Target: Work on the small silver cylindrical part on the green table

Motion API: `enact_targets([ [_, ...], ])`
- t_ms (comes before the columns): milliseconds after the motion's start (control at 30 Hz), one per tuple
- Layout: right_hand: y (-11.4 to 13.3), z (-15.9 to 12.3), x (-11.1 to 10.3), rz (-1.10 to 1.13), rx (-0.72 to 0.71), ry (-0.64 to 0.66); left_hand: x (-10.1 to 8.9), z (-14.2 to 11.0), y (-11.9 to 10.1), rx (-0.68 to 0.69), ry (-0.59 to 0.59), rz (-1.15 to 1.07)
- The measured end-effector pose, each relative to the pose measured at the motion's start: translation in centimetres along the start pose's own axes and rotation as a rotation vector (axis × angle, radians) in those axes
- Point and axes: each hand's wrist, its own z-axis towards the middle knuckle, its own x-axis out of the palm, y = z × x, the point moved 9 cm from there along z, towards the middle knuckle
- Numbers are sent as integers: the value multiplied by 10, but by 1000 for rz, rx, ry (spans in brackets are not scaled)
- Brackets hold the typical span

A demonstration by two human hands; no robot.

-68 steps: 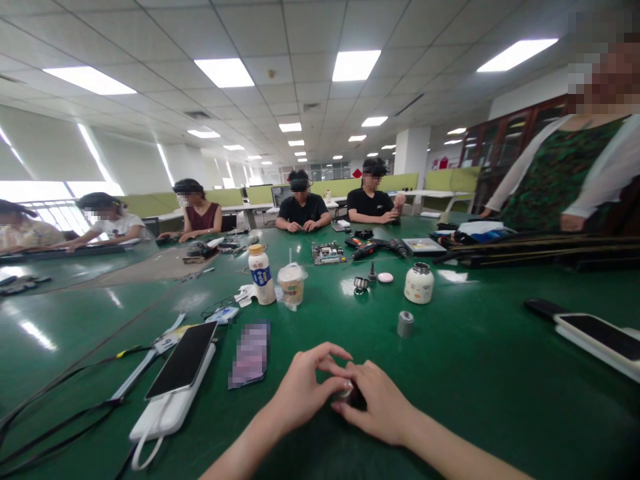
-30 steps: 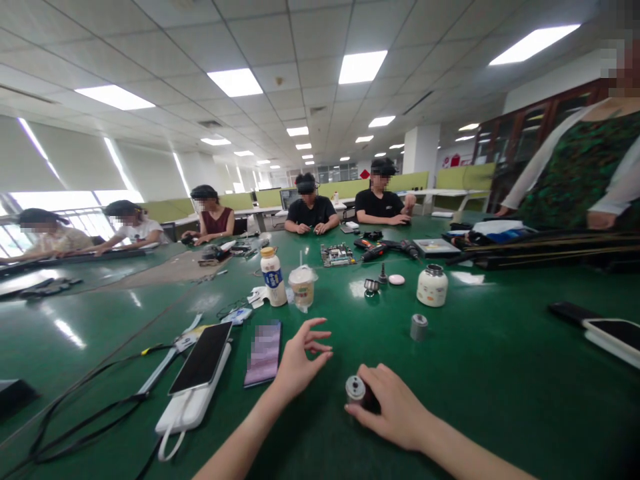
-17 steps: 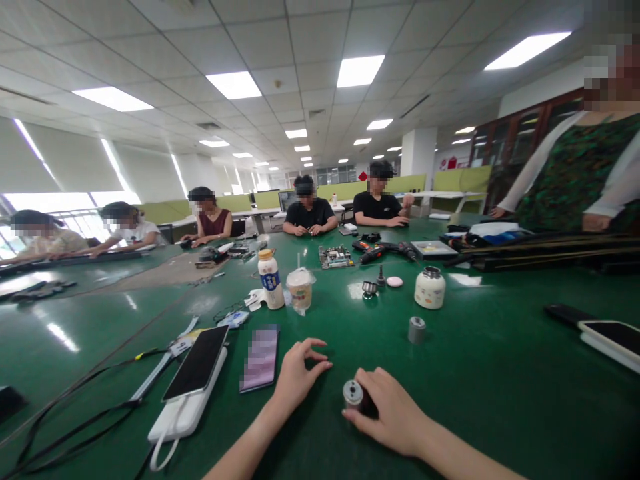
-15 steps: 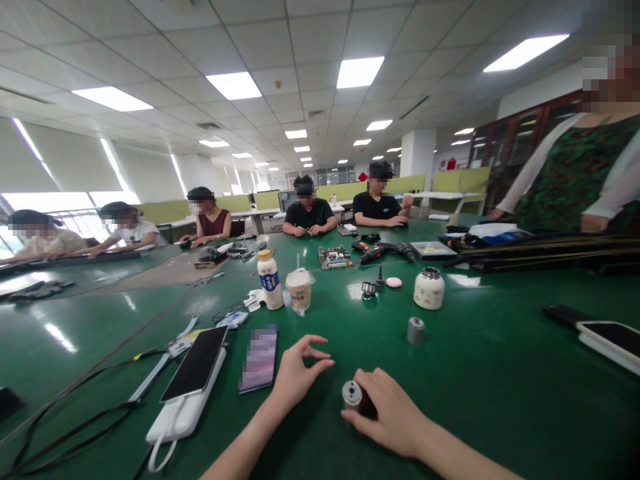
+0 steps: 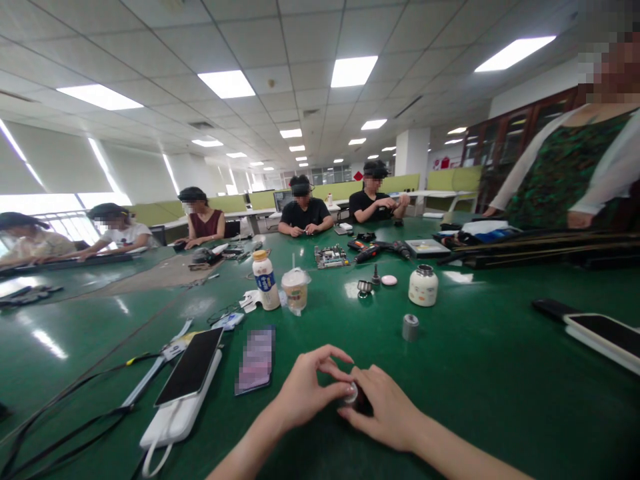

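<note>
On the green tabletop in front of me stands a small silver metal cylinder [image 5: 353, 398], mostly covered by my fingers. My right hand [image 5: 389, 410] is closed around its right side, thumb in front. From the left, my left hand [image 5: 314, 387] reaches over its top, with the thumb and fingertips curled in against it. Whether something smaller sits between those left fingertips is hidden. A similar silver metal cylinder [image 5: 411, 327] stands upright farther off to the right. Behind that is a cream jar-shaped bottle [image 5: 423, 287] without a lid.
Left of my hands lie a phone [image 5: 255, 360] and another phone on a white power bank [image 5: 183, 407] with cables. A milk bottle [image 5: 265, 283] and a plastic cup [image 5: 295, 291] stand ahead. Beyond are a circuit board [image 5: 331, 257] and power drill [image 5: 383, 249]. Several people sit around the table.
My left hand has moved right and down from beside the cylinder onto its top, its fingers closing in. My right hand keeps its hold. The view has shifted slightly.
</note>
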Motion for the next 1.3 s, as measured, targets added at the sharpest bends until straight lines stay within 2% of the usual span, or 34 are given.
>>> enact_targets([
  [167,1,1,-1,25,-21,-3,3,-5,-16,77,72,7],
  [300,0,1,0,-3,-14,0,-5,-8,-27,131,24,120],
  [467,1,1,0,29,-29,-19,-5,-7,-21,62,-21,338],
  [633,-1,1,2,14,-11,-7,-1,-5,-15,34,-34,279],
  [733,-2,0,4,-20,-3,6,-7,0,-6,22,-74,132],
  [800,-2,0,3,-45,9,6,-19,3,3,33,-149,72],
  [867,-2,-1,1,-60,20,1,-35,6,16,41,-247,88],
  [967,0,-1,-1,-62,23,-2,-47,9,43,-1,-280,225],
  [1133,0,0,-2,-61,24,-2,-44,7,69,-12,-245,379],
  [1300,0,0,-1,-58,18,0,-45,6,66,-32,-276,295],
])
